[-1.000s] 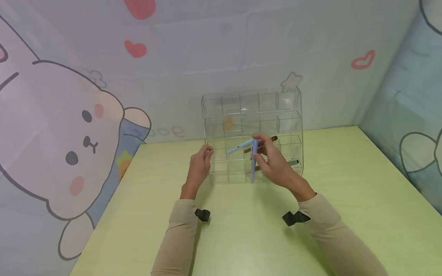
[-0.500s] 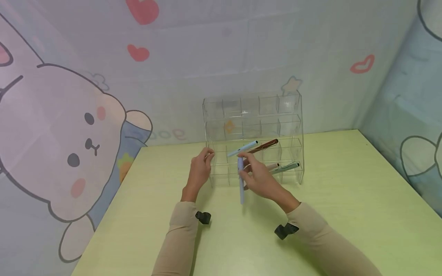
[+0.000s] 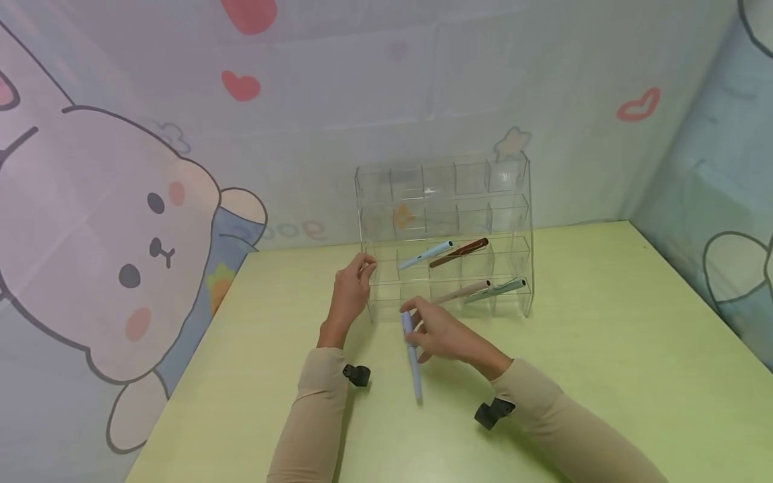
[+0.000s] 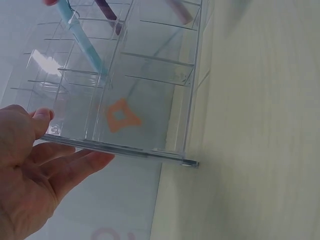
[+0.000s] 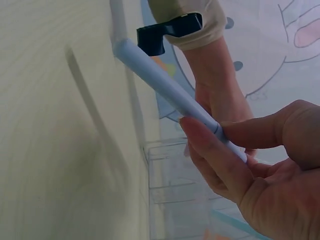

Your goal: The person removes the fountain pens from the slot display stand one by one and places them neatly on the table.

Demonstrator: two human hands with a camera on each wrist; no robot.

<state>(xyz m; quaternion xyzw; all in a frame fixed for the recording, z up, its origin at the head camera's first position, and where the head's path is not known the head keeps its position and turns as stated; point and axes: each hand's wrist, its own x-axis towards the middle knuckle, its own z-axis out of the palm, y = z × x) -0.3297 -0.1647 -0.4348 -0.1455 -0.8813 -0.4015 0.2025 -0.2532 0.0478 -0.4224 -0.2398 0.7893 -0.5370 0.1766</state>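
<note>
My right hand pinches a lavender-blue pen between thumb and fingers, just in front of a clear acrylic rack. The pen slants with its lower end toward me; the right wrist view shows the thumb and fingers around its upper part. My left hand grips the rack's left side panel, thumb on one side and fingers on the other. In the rack's third tier lean a light blue pen and a dark red-brown pen. The bottom tier holds a pinkish pen and a pale green pen.
The rack stands near the back of a pale yellow-green table. Behind it hangs a cloth backdrop with a cartoon rabbit and hearts. Small black cameras sit at the left wrist and right wrist.
My right hand has carried the lavender-blue pen down and left, from in front of the rack's lower tiers to nearer me. The left hand stays on the rack's side.
</note>
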